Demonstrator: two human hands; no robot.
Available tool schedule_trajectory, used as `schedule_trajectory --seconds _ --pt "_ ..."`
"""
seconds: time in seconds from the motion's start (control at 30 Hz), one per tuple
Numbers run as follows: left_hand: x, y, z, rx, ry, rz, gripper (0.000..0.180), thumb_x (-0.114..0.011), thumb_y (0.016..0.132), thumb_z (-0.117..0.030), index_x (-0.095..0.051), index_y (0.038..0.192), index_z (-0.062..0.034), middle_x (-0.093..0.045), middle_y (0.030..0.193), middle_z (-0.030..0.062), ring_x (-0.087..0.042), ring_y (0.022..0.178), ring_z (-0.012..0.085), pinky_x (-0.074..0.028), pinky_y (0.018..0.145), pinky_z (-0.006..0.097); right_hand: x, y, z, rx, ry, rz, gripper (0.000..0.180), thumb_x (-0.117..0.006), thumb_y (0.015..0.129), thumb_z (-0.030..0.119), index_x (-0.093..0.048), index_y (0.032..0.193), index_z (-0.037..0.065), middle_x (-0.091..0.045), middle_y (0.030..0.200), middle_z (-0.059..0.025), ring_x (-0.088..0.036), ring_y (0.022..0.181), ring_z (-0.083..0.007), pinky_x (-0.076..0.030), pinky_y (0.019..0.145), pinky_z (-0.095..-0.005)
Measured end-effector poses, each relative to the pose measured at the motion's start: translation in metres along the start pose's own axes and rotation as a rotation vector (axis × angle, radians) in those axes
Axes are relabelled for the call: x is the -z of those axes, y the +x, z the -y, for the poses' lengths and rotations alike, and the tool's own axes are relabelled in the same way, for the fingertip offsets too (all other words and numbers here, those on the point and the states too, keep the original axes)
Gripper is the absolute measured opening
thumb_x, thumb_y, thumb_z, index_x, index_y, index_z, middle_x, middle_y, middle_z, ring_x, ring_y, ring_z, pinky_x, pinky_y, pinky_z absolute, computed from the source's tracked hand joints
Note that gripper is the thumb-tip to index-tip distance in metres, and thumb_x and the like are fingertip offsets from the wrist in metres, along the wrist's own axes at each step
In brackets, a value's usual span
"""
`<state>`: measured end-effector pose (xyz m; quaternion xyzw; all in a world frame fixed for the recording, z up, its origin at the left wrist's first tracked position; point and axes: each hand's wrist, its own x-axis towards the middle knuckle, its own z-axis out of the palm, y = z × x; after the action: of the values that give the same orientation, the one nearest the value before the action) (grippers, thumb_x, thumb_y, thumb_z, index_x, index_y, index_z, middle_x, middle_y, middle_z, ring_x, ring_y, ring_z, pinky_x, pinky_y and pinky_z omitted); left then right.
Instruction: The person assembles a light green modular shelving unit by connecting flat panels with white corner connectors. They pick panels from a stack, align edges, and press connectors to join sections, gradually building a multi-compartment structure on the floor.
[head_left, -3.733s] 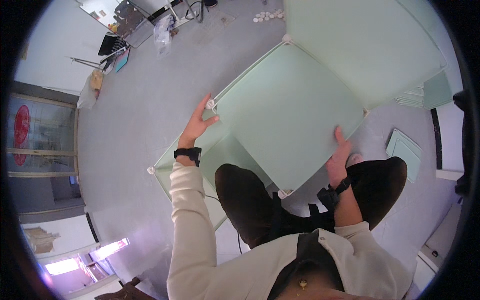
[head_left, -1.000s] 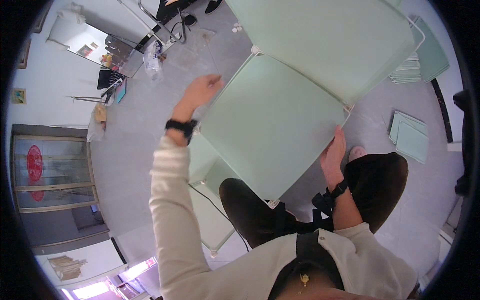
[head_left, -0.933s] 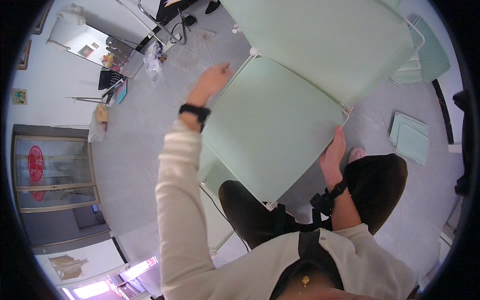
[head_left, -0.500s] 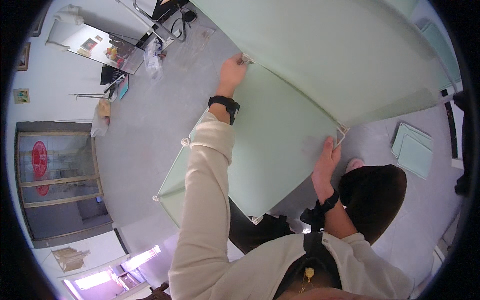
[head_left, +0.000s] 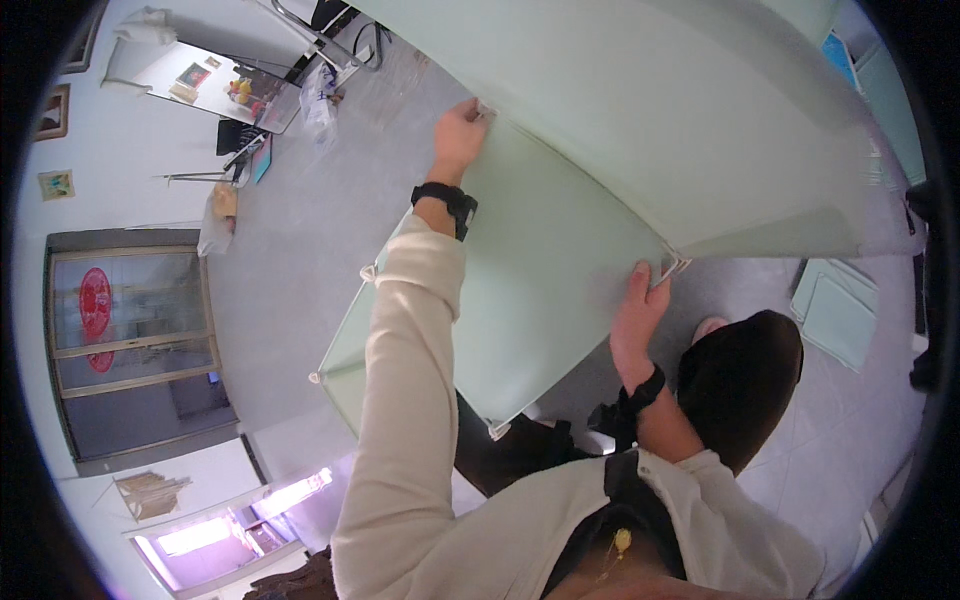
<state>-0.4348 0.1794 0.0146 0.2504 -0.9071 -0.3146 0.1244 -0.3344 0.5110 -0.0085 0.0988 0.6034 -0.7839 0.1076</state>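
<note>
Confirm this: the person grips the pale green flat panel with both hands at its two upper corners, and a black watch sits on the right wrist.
Not quite. The head view shows the black watch on the left wrist, not the right. The rest holds: the left hand and right hand hold the pale green flat panel at its two upper corners.

- Left arm in a cream sleeve stretches far forward and up, a black band at the wrist.
- Left hand (head_left: 458, 135) is closed, fingers curled over an edge.
- Right arm is bent close to the body, black strap at the wrist.
- Right hand (head_left: 638, 312) points upward, fingers pinching at a corner.
</note>
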Motion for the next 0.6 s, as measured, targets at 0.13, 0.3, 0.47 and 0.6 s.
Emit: schedule_trajectory --seconds 0.13,0.3,0.47,0.6 --pt "-0.002 0.003 0.001 -0.039 -0.015 -0.029 0.03 -0.057 0.076 -0.015 -0.064 0.103 -0.0041 -0.067 0.083 0.0127 -0.063 0.076 0.0243 -0.048 0.071 0.032 -0.007 0.002 0.001 -0.01 -0.013 -0.11 0.022 -0.044 0.096 0.016 -0.045 0.105 -0.004 -0.05 0.085 -0.0032 -0.047 0.076 -0.0096 -0.042 0.069 -0.0263" --pt "-0.002 0.01 0.011 0.074 0.129 0.016 0.032 -0.055 0.077 -0.013 -0.063 0.107 -0.0057 -0.068 0.09 0.0158 -0.065 0.083 0.027 -0.048 0.076 0.032 -0.007 0.008 -0.004 -0.075 0.058 -0.065 0.022 -0.045 0.096 0.017 -0.045 0.104 -0.004 -0.05 0.084 -0.0027 -0.047 0.074 -0.0096 -0.042 0.066 -0.0267" --pt "-0.008 0.006 0.017 -0.101 0.0 -0.053 0.048 -0.059 0.076 -0.018 -0.053 0.12 -0.0014 -0.063 0.107 0.0188 -0.059 0.101 0.0326 -0.044 0.087 0.036 0.002 0.009 -0.007 -0.008 0.101 0.05 0.021 -0.045 0.096 0.017 -0.046 0.101 -0.004 -0.05 0.081 -0.0003 -0.047 0.071 -0.0089 -0.042 0.064 -0.0258" --pt "-0.012 -0.013 -0.008 0.021 0.072 0.063 0.069 -0.064 0.074 -0.023 -0.038 0.132 0.0017 -0.05 0.126 0.0243 -0.047 0.118 0.0364 -0.037 0.098 0.04 0.008 0.013 -0.008 -0.008 0.077 0.07 0.029 -0.046 0.096 0.02 -0.05 0.113 -0.002 -0.055 0.091 0.0001 -0.049 0.078 -0.0066 -0.042 0.068 -0.0235"
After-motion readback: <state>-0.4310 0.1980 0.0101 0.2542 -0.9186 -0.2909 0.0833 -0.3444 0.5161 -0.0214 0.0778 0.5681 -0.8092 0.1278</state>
